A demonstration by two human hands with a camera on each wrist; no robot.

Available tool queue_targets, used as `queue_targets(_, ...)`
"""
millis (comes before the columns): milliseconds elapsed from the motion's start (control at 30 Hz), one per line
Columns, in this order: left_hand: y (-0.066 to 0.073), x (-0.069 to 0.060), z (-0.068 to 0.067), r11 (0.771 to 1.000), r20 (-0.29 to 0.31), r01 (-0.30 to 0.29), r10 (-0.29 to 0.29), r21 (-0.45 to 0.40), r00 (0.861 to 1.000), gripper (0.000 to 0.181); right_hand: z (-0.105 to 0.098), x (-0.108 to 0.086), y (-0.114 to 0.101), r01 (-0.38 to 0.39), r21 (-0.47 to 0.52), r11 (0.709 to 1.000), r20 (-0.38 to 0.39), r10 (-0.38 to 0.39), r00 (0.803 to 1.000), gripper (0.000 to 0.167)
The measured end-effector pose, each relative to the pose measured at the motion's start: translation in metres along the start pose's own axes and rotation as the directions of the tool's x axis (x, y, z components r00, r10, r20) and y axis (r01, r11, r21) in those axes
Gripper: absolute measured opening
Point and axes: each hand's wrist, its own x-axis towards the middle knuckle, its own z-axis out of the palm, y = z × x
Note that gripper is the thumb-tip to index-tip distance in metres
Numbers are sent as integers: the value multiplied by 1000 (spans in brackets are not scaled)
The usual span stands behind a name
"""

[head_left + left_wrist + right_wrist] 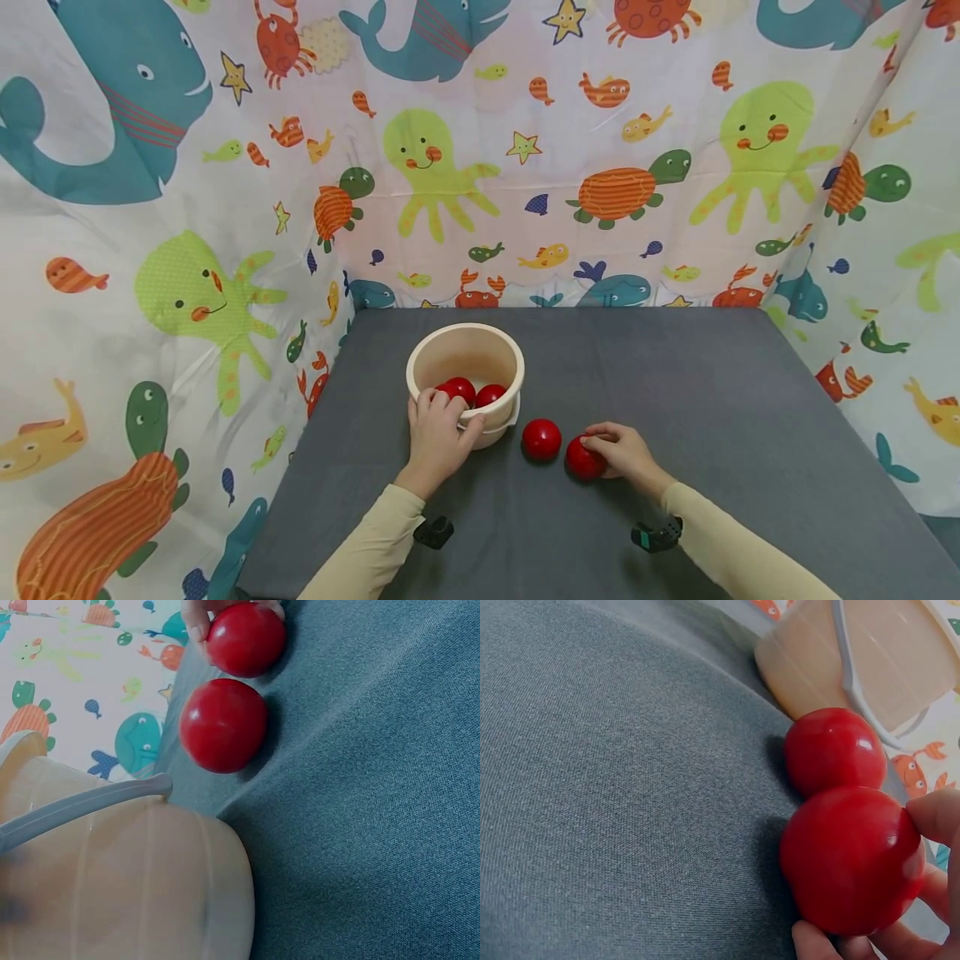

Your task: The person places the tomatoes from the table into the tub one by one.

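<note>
A cream bucket [465, 337] with a pale handle [90, 806] stands on the grey cloth, and several red balls [491, 395] lie inside it. My left hand [437, 442] grips the bucket's near rim, fingers over the edge. To the bucket's right, a red ball [542, 440] rests on the cloth with nothing holding it. Just beyond it my right hand [626, 454] has its thumb and fingers round another red ball [851, 862]. In the left wrist view the free ball [223, 725] lies between the bucket and the held ball [246, 640].
Grey cloth [675, 375] covers the table. A white curtain printed with sea animals [480, 183] hangs behind it and along both sides. Each wrist wears a dark band, the left one [433, 532] and the right one [657, 535].
</note>
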Motion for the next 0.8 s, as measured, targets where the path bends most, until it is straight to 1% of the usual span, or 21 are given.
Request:
queue_targets(67,0,0,0,1000,9,4,-4,-1,1000,26,0,0,-1,-8,1,1000,2,8,1000,39)
queue_targets(300,-2,-1,0,1000,5,0,0,2,1000,24,-3,3,-3,-27,23,999,4,27,1000,40)
queue_targets(433,-1,-1,0,1000,5,1,-1,6,1000,24,-8,8,-5,-52,57,997,-2,52,999,40)
queue_targets(533,-1,0,1,1000,4,1,-1,10,1000,25,-14,13,-11,-56,81,995,-5,57,998,44)
queue_targets(633,-1,0,1,1000,0,-2,2,10,1000,25,-23,17,-24,-44,83,996,5,43,999,49)
queue_targets(800,-1,-1,1,1000,-2,-7,7,10,1000,24,-38,25,-59,-35,117,992,22,33,999,55)
